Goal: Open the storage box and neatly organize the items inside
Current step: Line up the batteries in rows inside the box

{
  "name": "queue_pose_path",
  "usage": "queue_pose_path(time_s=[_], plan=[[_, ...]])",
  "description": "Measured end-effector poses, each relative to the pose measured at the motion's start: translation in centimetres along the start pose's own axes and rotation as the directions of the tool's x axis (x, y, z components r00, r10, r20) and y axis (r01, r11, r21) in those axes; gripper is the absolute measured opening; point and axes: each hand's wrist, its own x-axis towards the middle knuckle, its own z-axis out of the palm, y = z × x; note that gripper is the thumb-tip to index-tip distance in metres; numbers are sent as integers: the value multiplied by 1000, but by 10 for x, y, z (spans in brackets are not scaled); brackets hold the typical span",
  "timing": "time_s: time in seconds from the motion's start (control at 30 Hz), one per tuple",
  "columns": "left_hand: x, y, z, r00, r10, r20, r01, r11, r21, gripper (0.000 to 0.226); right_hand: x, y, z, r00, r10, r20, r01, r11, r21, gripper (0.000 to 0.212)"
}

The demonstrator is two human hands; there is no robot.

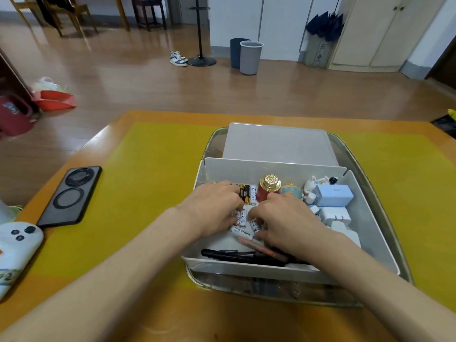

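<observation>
Both hands are working inside the storage box (365, 213), which is already open and sitting on the yellow mat (138, 193) on the counter (172, 322), a little right of centre. My left hand (212, 208) is lying palm down with its fingers curled over the small white batteries (240, 218), and my right hand (286, 218) is facing it with fingers bent down onto the same loose pile; they are nearly touching each other. I am judging that each hand is pinching or nudging a battery, but the fingertips are hidden under the knuckles, so I cannot tell for certain.

I am gathering the loose cells into one row, and to do it well I am thinking I should roll them parallel to the black-and-gold batteries (245, 193) already lined up just beyond my left hand, keeping the ends level and pushing gently so none skids under the white card (243, 232) below them. I should also keep my right wrist low and steady, since the red bottle with a gold cap (269, 188) is standing just beyond that hand and could tip.

Along the near wall the black pens (237, 255) are lying under my forearms; the white chargers (335, 206) are sitting to the right, apart from both hands. A dark phone (71, 196) is resting well to the left on the mat
</observation>
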Motion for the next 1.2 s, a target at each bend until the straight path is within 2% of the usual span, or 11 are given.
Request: queue_pose_path(time_s=[0.27,0.4,0.5,0.67,0.83,0.93,1.07,1.2], plan=[[-12,-8,-2,998,-7,-62,9,1000,28,22,6,-1,3,996,79,-50,-73,992,107,17],[-14,-14,-6,998,-16,-60,18,1000,21,17,2,-1,0,993,49,-104,-37,993,112,12],[-14,-17,-10,998,-32,-62,34,999,21,20,1,-7,0,998,-16,-67,21,998,65,18],[-16,-18,-11,996,-40,-82,41,999,12,20,7,-21,5,1000,-20,20,20,1000,4,37],[-19,-19,-12,992,-16,-129,24,998,56,20,10,-19,-4,1000,6,-1,-6,998,65,24],[-17,-13,-9,993,0,-122,5,999,41,17,8,4,-26,991,121,-52,-113,984,141,22],[-9,-4,-3,997,19,-79,-17,1000,26,18,-3,29,-41,944,308,-120,-254,909,330,11],[3,5,5,998,22,-55,-21,1000,10,29,-7,24,-25,937,312,-155,-250,912,326,15]])
